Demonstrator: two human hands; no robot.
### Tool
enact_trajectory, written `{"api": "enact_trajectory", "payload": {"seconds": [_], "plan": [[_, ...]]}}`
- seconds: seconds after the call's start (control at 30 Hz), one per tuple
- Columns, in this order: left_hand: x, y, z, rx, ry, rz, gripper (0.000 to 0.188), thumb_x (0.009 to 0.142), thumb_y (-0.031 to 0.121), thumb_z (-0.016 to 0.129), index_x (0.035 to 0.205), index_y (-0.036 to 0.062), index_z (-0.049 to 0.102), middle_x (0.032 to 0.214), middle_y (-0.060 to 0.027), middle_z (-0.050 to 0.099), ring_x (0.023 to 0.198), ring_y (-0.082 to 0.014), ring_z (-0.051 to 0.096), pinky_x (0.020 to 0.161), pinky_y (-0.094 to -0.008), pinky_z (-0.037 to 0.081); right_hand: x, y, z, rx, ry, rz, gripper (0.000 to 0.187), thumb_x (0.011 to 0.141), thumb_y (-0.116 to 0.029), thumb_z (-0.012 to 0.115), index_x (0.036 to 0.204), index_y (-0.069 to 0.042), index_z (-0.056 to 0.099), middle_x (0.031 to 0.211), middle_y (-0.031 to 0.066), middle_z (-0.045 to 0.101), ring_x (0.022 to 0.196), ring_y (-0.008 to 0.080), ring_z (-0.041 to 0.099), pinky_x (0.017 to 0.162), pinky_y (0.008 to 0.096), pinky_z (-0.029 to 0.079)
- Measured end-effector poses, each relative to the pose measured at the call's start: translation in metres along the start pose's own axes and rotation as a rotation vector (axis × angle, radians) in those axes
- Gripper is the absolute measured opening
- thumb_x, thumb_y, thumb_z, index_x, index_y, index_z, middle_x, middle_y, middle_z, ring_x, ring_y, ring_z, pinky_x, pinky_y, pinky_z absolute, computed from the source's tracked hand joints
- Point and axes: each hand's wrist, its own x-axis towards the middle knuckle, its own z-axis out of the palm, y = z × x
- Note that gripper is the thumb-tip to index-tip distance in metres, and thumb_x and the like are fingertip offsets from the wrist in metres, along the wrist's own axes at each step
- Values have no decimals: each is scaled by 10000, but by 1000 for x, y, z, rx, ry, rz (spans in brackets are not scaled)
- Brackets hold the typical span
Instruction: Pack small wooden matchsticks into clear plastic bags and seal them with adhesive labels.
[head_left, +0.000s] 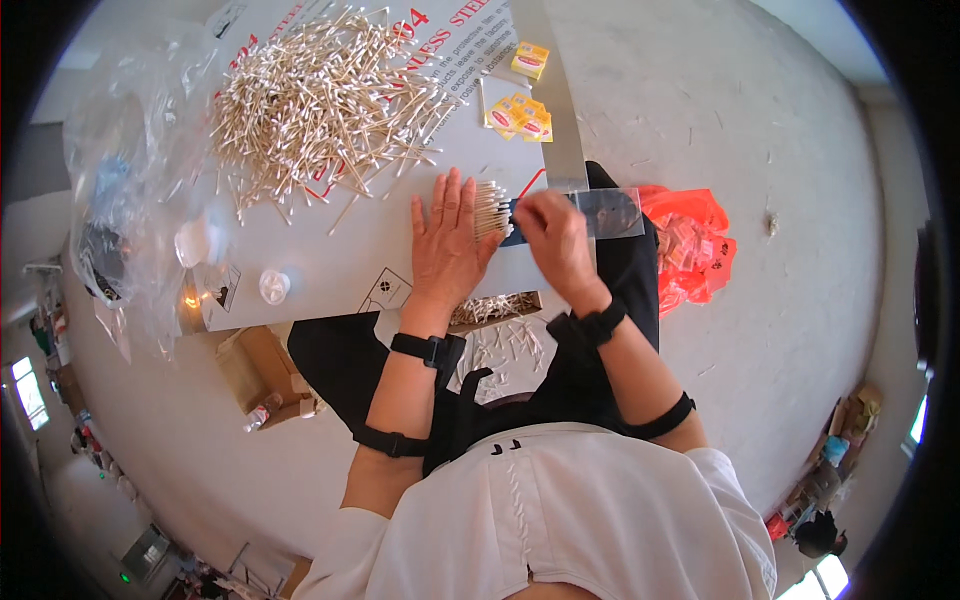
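Observation:
A bundle of cotton swabs [491, 210], laid side by side, rests on the table in front of me. My left hand [445, 240] lies flat against its left side, fingers stretched out and the thumb by the swabs' near end. Just right of the bundle is my right hand [556, 240], its fingers curled together; what they pinch is hidden. A clear plastic bag [618, 212] extends from behind that hand past the table's right edge. Something dark and flat shows between the swabs and my right fingers. Farther left spreads a big heap of loose cotton swabs [320, 105].
Yellow packets [518, 117] and a small yellow box [530, 60] sit at the table's far right. A large clear plastic sheet [130, 180] hangs at the left, near a small white container [274, 287]. Below are a red bag [690, 245] and a cardboard box [262, 370].

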Motion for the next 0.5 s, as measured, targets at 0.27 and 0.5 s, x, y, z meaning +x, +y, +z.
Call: {"api": "enact_trajectory", "payload": {"seconds": [0.27, 0.5], "plan": [[-3, 3, 6, 11, -57, 69, 782, 867, 392, 615, 1501, 78, 283, 1575, -143, 237, 1460, -295, 218, 1159, -577, 93, 93, 22, 6, -433, 160, -228, 159, 779, -78, 703, 924, -42, 649, 935, 126, 603, 892, 318, 612, 747, 388, 509], [-5, 1, 11, 28, -40, 58, 796, 859, 416, 619, 1504, 89, 285, 1581, -121, 235, 1463, -270, 217, 1163, -573, 82, 89, 31, 24, -560, 53, -254, 140, 741, -99, 720, 857, -84, 642, 907, 98, 586, 926, 308, 586, 785, 415, 506]]}}
